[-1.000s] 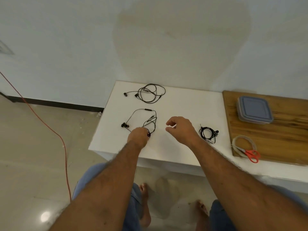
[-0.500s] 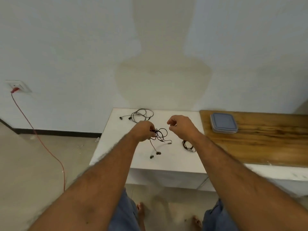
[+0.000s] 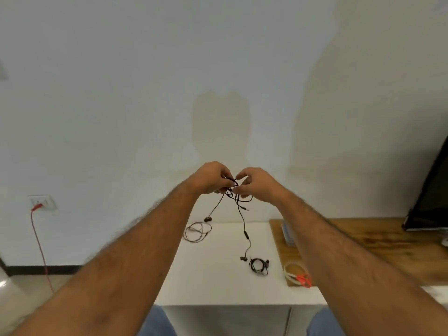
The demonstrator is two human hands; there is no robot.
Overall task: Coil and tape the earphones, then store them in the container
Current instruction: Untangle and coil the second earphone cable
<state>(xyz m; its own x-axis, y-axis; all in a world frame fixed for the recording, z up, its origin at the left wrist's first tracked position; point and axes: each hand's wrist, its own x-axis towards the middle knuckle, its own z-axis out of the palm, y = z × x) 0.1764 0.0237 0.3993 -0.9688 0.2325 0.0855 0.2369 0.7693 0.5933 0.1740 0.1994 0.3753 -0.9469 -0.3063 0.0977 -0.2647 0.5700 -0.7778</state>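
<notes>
Earphones (image 3: 238, 204) hang in the air above the white bench (image 3: 225, 282), pinched between both hands at chest height, well clear of the top. The left hand (image 3: 209, 178) has its grip closed on a small bunch of black cable; the right hand (image 3: 254, 184) nips the same tangle just beside it with thumb and forefinger, the other fingers loosely curled. From that knot two strands dangle toward the bench — one short, ending in an earbud, one longer, carrying an inline remote and the second bud.

By the look of it the cable is very light, limp and thin; it will not keep a loop by itself and will snag on itself readily. I would say the best hold is on the cable near the plug or just below the buds, winding around the fingers rather than pulling on the buds or the remote, where the joints seem weakest.

On the bench, a loose set (image 3: 197, 232) lies at the far left; a coiled set (image 3: 259, 265) lies toward the right, close to the wooden board (image 3: 388, 251) with its red-handled scissors (image 3: 304, 280).
</notes>
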